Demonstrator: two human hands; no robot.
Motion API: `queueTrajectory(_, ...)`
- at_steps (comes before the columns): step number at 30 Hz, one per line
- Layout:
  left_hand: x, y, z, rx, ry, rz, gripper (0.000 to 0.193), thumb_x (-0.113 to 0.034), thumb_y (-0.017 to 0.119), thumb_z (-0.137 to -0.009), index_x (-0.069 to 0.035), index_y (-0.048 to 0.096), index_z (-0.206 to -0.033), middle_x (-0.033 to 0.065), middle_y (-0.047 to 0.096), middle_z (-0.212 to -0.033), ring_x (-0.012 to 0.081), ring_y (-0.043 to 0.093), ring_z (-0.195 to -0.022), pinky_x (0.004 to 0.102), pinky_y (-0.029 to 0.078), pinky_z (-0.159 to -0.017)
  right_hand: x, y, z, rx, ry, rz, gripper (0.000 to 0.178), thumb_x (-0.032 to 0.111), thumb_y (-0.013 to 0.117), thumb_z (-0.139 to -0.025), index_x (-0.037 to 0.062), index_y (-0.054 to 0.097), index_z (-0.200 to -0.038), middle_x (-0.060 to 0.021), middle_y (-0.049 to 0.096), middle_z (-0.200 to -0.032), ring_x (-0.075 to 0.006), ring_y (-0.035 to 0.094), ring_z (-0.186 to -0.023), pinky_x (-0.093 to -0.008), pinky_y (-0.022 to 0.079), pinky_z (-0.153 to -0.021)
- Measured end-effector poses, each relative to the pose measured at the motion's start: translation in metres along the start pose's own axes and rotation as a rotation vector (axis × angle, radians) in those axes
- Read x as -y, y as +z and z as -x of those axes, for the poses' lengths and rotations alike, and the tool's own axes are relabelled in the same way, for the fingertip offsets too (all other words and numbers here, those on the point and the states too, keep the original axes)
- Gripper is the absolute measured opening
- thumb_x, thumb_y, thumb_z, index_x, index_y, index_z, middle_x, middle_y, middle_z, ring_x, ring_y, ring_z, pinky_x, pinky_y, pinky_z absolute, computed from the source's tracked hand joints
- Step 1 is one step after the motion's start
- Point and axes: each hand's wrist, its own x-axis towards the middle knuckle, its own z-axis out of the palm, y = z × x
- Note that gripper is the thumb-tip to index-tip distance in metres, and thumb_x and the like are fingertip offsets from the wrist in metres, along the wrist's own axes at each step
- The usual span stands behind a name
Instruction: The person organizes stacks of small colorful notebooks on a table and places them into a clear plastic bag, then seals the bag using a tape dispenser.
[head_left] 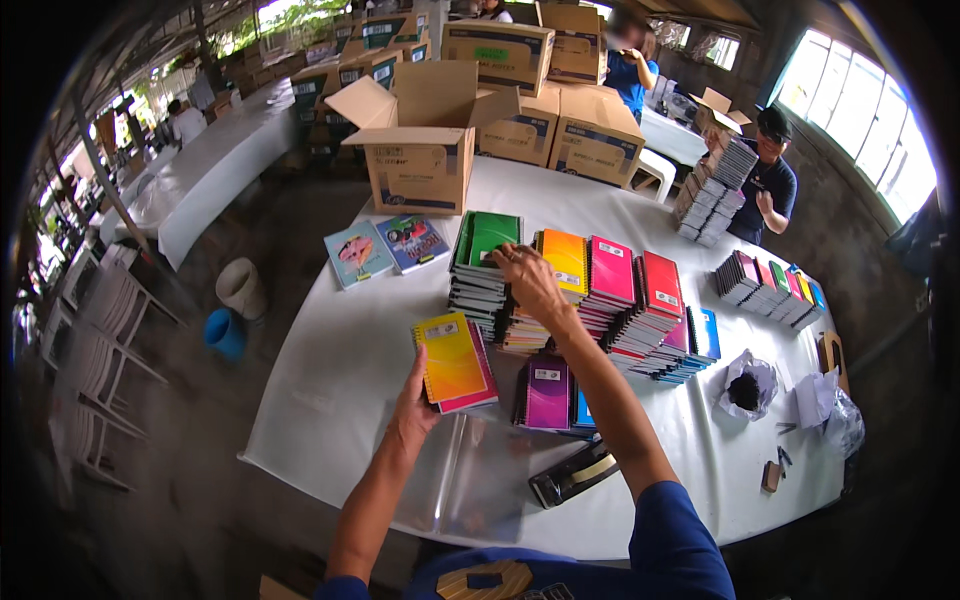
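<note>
My left hand (408, 405) grips a small stack of spiral notebooks by its left side, a yellow notebook (455, 360) on top and a pink one (484, 388) showing beneath. Farther off, my right hand (535, 285) has its fingers closed at the near right corner of the top green notebook (495, 232), on a tall stack. Stacks of orange notebooks (566, 262), pink notebooks (612, 272) and red notebooks (662, 285) run rightward. A blue notebook (709, 332) tops a stack at their end. Nearer stands a purple stack (547, 388), partly beside my right forearm.
An open cardboard box (415, 175) stands behind two picture-covered notebooks (385, 250). A tape dispenser (572, 474) lies near my right arm. Rightward are more notebook stacks (768, 290) and a plastic bag (750, 385). Another person (770, 185) stands beside tall grey stacks (715, 195).
</note>
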Motion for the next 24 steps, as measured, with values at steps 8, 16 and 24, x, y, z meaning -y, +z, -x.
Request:
queueTrajectory(8, 0.011, -0.013, -0.015, 0.029, -0.022, 0.041, 0.063, -0.048, 0.058, -0.091, -0.009, 0.041, -0.137, 0.0109, 0.055, -0.128, 0.0228, 0.058, -0.112, 0.0424, 0.050, -0.094, 0.015, -0.041, 0.007, -0.047, -0.033, -0.200, 0.051, -0.010, 0.052, -0.069, -0.0007, 0.060, -0.118, -0.0173, 0.060, -0.124, -0.0314, 0.053, -0.121, -0.0427, 0.038, -0.108)
queueTrajectory(16, 0.021, -0.002, -0.002, 0.054, -0.125, 0.014, 0.057, -0.046, 0.057, -0.092, -0.005, 0.047, -0.131, 0.0125, 0.059, -0.121, 0.0223, 0.062, -0.104, 0.0390, 0.053, -0.090, 0.114, -0.073, 0.126, 0.033, -0.167, -0.319, 0.043, 0.002, 0.066, -0.075, 0.0021, 0.060, -0.118, -0.0157, 0.056, -0.130, -0.0297, 0.053, -0.122, -0.0425, 0.039, -0.107)
queueTrajectory(24, 0.039, -0.025, 0.015, -0.024, -0.167, -0.009, 0.050, -0.030, 0.071, -0.083, -0.003, 0.054, -0.121, 0.0113, 0.063, -0.111, 0.0243, 0.065, -0.098, 0.0396, 0.055, -0.087, 0.098, -0.029, 0.231, 0.210, 0.317, -0.231, 0.056, 0.014, 0.065, -0.083, -0.0014, 0.046, -0.133, -0.0223, 0.044, -0.139, -0.0334, 0.041, -0.132, -0.0467, 0.029, -0.113)
